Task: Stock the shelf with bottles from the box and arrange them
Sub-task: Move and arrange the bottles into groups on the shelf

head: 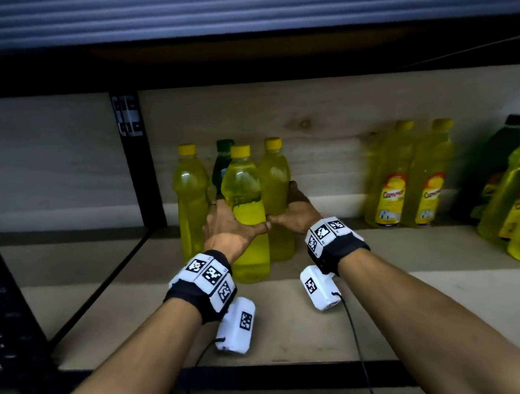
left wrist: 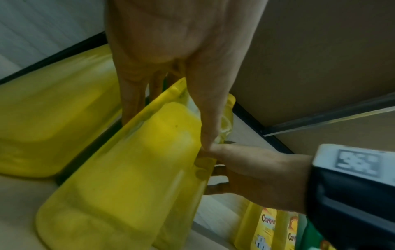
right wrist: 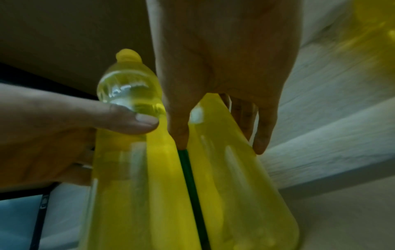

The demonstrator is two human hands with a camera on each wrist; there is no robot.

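Observation:
Several plain bottles stand grouped on the wooden shelf. My left hand grips the front yellow bottle at mid-height, thumb on its right side and fingers round its left; the same bottle fills the left wrist view. My right hand holds the yellow bottle just behind and to the right. That bottle sits between my thumb and fingers. A third yellow bottle stands at the left. A green bottle is mostly hidden at the back.
Several labelled yellow bottles and a dark green one stand against the back panel at the right. A black upright post divides off the left bay. The upper shelf board hangs low above the caps.

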